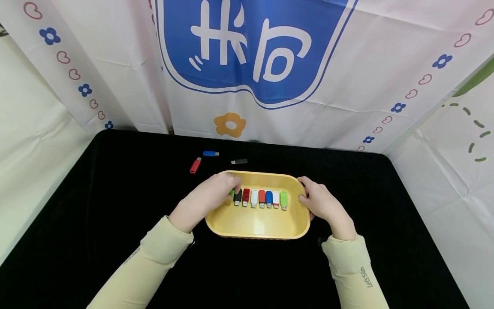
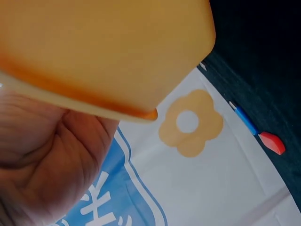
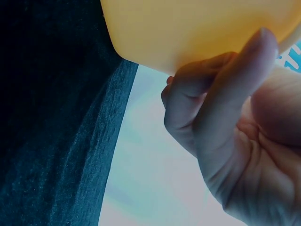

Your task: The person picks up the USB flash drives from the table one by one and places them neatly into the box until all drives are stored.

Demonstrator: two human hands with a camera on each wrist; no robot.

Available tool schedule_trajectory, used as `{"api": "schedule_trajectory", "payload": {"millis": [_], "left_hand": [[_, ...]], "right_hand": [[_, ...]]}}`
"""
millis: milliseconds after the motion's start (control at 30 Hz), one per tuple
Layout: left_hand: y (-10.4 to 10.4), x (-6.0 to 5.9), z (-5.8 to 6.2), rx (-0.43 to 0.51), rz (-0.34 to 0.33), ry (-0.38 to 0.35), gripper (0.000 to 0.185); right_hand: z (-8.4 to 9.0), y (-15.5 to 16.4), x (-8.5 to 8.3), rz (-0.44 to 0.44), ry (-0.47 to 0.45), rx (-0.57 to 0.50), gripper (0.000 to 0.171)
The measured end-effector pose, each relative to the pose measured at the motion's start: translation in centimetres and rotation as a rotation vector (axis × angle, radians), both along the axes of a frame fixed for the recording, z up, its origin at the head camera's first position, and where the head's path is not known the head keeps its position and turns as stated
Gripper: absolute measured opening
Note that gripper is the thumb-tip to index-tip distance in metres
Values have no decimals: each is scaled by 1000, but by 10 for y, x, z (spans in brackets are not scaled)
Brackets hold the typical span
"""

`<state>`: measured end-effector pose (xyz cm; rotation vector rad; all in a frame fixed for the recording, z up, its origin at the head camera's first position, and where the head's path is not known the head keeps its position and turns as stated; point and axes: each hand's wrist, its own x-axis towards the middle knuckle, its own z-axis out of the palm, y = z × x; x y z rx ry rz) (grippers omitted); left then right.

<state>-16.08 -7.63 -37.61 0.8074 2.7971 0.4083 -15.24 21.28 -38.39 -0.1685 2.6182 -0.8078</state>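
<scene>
A yellow plastic basin [image 1: 258,229] stands on the black table. Inside it several USB sticks form a side-by-side row, metal plugs toward me, among them a black one [image 1: 237,197], a dark red one [image 1: 245,196] and a light green one [image 1: 284,199] at the right end. My left hand [image 1: 216,193] reaches over the basin's left end and pinches a green USB stick [image 1: 232,193] at the row's left end, mostly covered by the fingers. In the left wrist view the basin wall hides those fingertips. My right hand [image 1: 320,199] grips the basin's right rim.
Behind the basin, on the black tabletop [image 1: 115,206], lie a blue USB stick [image 1: 209,153], a red one [image 1: 195,165] and a black one [image 1: 239,162]. A white printed cloth [image 1: 193,111] hangs along the table's far edge.
</scene>
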Motion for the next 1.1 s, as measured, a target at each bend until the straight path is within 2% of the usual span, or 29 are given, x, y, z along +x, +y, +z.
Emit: {"api": "schedule_trajectory", "payload": {"millis": [200, 400, 700, 933, 1100], "left_hand": [[2, 0, -4, -19, -16, 39, 23], [3, 0, -7, -39, 7, 53, 24], [6, 1, -12, -118, 43, 101, 21], [6, 4, -14, -103, 62, 172, 21], [6, 5, -14, -125, 68, 188, 24]], "right_hand": [[0, 0, 0, -3, -4, 2, 49], [0, 0, -1, -10, -10, 8, 50], [0, -1, -1, -12, -8, 9, 50], [0, -1, -1, -10, -9, 11, 50], [0, -1, 0, -13, -11, 10, 49]]}}
